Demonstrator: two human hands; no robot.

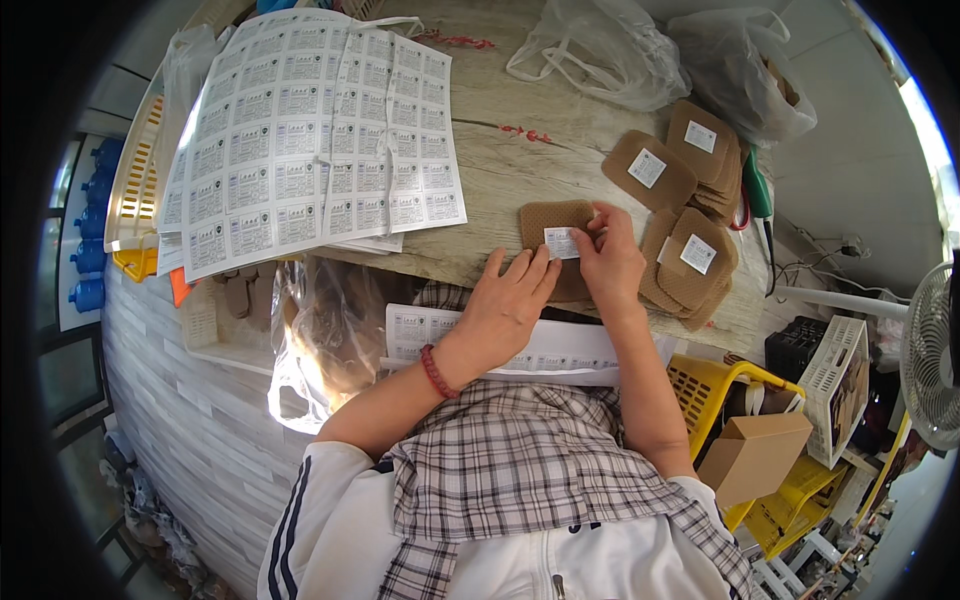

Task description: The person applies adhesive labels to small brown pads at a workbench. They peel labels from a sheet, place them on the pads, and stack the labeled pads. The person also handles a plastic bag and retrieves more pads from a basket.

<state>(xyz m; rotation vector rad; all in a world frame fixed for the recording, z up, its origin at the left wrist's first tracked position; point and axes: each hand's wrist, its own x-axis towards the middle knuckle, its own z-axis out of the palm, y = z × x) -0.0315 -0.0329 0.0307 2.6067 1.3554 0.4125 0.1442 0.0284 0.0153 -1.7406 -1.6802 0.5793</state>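
A brown perforated pad [543, 215] with rounded corners lies near the table's front edge. On it is a small white printed label [560, 242]. My right hand [614, 262] pinches the label's right edge between thumb and finger. From the left, my left hand [508, 312] reaches in with its fingers stretched out, the tips beside the label at the pad's lower edge. Another brown piece shows partly beneath my hands. To the right lie labelled brown pads: a single one [625, 166], a stack [690, 150] behind it, and a fanned pile [712, 285] nearer me.
Large label sheets [290, 150] cover the table's left side. Another label sheet [415, 325] rests across my lap. Plastic bags [610, 50] sit at the back. A green-handled tool [757, 185] is by the right edge; yellow crates [700, 385], a cardboard box [752, 460] and a fan [930, 355] stand right.
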